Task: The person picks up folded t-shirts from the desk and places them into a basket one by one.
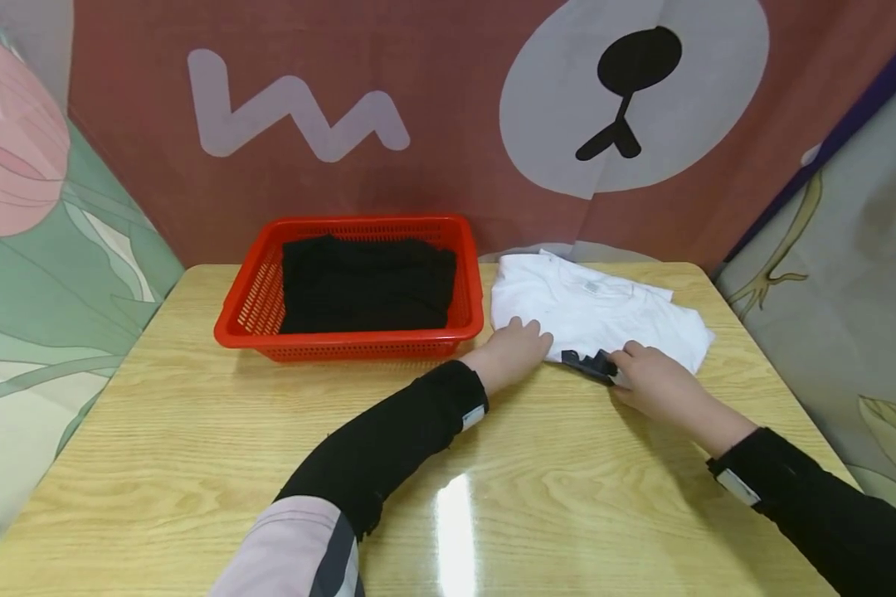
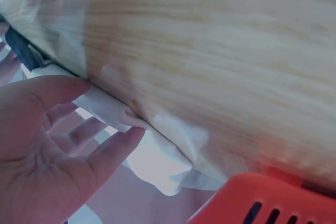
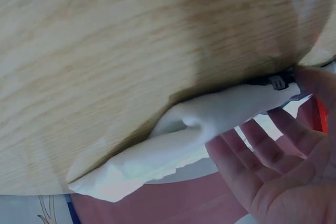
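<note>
A folded white T-shirt [image 1: 590, 303] with a small neck label lies on the table, right of the basket. Part of a dark print [image 1: 590, 365] shows at its near edge. At the shirt's near left corner, my left hand [image 1: 513, 352] holds the edge, its thumb in front and fingers over the cloth in the left wrist view. My right hand [image 1: 657, 381] pinches the same near edge beside the dark print. In the right wrist view, the white cloth [image 3: 184, 124] bulges in a soft fold next to the fingers.
A red plastic basket [image 1: 358, 337] stands left of the shirt, holding folded black cloth [image 1: 366, 286]. The light wooden table [image 1: 194, 464] reaches back to a printed cloth backdrop [image 1: 448, 99]. My left forearm lies in front of the basket.
</note>
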{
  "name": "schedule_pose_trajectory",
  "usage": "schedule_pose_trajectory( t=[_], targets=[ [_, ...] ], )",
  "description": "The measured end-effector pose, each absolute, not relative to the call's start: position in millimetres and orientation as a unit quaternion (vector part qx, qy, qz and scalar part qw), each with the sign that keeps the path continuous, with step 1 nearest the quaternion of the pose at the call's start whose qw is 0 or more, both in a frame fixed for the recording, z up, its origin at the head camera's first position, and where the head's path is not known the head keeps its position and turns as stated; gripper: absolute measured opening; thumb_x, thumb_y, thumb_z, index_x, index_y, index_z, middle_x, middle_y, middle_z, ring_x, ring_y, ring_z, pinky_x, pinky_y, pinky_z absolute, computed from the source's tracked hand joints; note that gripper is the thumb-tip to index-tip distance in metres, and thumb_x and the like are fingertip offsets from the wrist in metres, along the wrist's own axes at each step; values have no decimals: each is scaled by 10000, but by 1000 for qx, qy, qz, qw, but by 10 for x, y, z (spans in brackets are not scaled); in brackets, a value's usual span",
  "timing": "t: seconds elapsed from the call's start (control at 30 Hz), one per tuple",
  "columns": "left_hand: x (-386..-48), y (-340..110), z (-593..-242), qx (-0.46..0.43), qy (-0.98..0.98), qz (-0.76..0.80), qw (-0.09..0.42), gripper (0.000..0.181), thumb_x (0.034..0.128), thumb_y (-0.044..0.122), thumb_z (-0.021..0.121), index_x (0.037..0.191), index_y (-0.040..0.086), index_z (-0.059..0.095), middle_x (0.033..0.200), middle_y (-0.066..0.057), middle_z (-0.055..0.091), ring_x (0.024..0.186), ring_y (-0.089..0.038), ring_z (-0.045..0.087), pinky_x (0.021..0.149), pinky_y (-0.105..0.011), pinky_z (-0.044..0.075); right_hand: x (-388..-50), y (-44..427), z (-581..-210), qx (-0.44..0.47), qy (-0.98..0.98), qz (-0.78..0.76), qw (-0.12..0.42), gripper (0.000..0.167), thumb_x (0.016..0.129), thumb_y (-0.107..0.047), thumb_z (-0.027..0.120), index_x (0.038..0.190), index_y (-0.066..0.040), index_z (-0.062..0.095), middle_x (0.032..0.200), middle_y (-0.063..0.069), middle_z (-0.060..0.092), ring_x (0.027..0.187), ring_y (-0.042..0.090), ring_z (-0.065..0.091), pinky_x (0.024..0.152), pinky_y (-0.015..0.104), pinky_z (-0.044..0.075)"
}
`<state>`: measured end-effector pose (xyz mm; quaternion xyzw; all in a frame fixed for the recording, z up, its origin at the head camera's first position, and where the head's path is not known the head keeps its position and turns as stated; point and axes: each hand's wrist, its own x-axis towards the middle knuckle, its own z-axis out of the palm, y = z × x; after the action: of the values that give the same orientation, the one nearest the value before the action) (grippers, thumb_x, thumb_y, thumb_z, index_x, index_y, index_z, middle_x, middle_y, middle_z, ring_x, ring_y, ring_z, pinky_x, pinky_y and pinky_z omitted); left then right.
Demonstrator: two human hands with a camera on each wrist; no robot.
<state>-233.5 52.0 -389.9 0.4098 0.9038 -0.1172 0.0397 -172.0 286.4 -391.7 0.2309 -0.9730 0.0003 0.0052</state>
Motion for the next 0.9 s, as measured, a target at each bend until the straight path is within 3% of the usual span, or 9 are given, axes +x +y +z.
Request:
schedule_pose_trajectory(
  t=[0.7, 0.9],
  targets=[
    [-2128, 484, -3885, 417, 901, -110, 46, 320, 1088, 132, 471, 1385, 188, 577, 1310, -78, 589, 1104, -264, 570, 852, -352, 566, -1433, 2877, -3970, 224, -974, -1, 18, 285, 823, -111, 840, 1030, 19, 692, 857, 105, 587, 711, 251, 558, 666, 446, 511],
    [-2023, 458, -3864, 425, 896, -124, 45, 332, 1090, 137, 461, 1382, 236, 584, 1317, -49, 585, 1120, -271, 568, 938, -427, 522, -1346, 2885, -3995, 241, -969, 7, 46, 223, 824, -74, 825, 994, -5, 698, 838, 83, 581, 688, 247, 563, 660, 446, 516]
  ],
)
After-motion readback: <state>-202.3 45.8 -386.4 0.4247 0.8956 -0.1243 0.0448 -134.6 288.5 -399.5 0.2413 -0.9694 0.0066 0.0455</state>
